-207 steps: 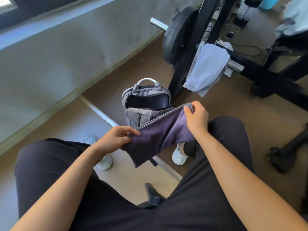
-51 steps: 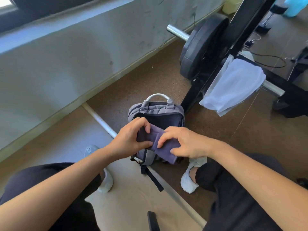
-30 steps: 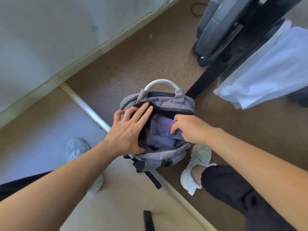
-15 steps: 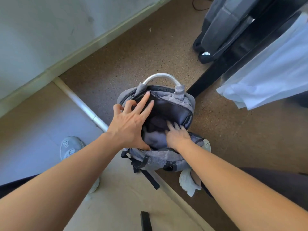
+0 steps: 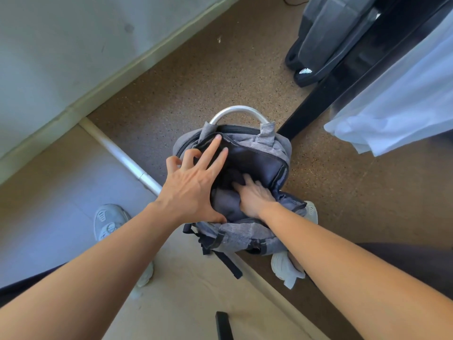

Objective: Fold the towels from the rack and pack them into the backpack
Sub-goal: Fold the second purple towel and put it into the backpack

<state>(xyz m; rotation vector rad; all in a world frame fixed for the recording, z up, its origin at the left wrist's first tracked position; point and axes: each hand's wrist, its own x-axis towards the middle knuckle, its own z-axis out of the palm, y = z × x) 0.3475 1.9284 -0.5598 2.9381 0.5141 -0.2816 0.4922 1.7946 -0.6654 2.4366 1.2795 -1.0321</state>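
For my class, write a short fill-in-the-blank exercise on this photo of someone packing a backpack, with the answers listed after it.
1. The right hand presses the purple towel down inside the grey ______.
2. The left hand holds the backpack ______ at its zipped edge.
3. The backpack's curved top handle is ______ in colour.
4. A white towel hangs on the black ______.

Missing words: backpack; open; white; rack
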